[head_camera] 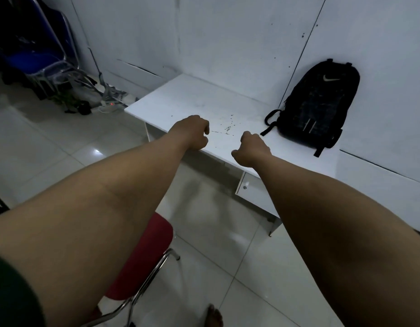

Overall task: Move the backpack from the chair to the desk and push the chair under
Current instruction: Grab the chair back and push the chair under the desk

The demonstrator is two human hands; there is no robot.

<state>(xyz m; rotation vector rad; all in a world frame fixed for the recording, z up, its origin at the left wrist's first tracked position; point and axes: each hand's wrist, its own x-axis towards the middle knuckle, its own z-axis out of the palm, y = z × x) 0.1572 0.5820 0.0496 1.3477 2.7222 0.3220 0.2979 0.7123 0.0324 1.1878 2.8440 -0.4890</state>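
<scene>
A black backpack (318, 103) stands on the right part of the white desk (180, 100), leaning upright against the wall. My left hand (192, 132) and my right hand (251, 147) are both stretched out over the desk's front edge, fingers curled in loose fists with nothing in them. The right hand is a short way left of the backpack, not touching it. A chair with a red seat (143, 258) and a chrome frame stands on the floor below my left forearm, in front of the desk and outside it. My arm hides much of the chair.
Stacked blue chairs (39, 53) with chrome legs stand at the far left by the wall, with cables and a power strip (110, 105) on the floor beside them. Pale floor tiles (228, 244) lie under the desk opening. A bare foot (212, 316) shows at the bottom.
</scene>
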